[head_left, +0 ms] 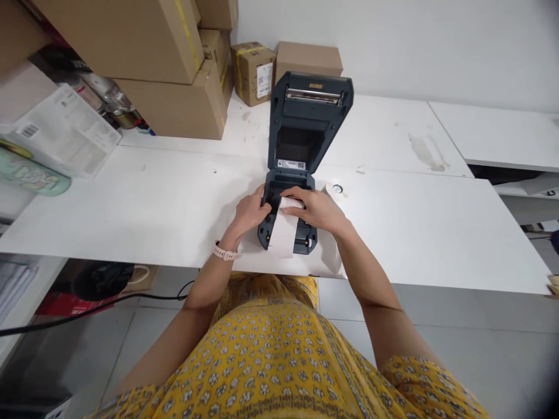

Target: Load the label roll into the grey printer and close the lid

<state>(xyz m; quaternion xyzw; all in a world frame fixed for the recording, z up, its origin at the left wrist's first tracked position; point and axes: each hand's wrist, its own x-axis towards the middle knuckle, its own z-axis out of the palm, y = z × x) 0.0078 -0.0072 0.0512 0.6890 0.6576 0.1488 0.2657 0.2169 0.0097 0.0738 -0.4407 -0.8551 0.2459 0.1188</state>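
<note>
A dark label printer [292,119] stands on the white table with its lid raised. In its bay lies a white label roll [290,203], and a strip of its paper runs over the printer's front edge. My right hand [321,209] pinches the roll between thumb and fingers from the right. At the printer's left side, my left hand [252,210] grips the bay's wall, thumb on the inner edge and fingers partly hidden outside. Just right of the printer sits another small white roll [335,190].
Cardboard boxes [174,107] are stacked at the back left, with smaller boxes [308,57] behind the printer. A white printed carton [65,128] and a green bottle [35,171] stand far left. A black cable [144,295] hangs below the table's front edge.
</note>
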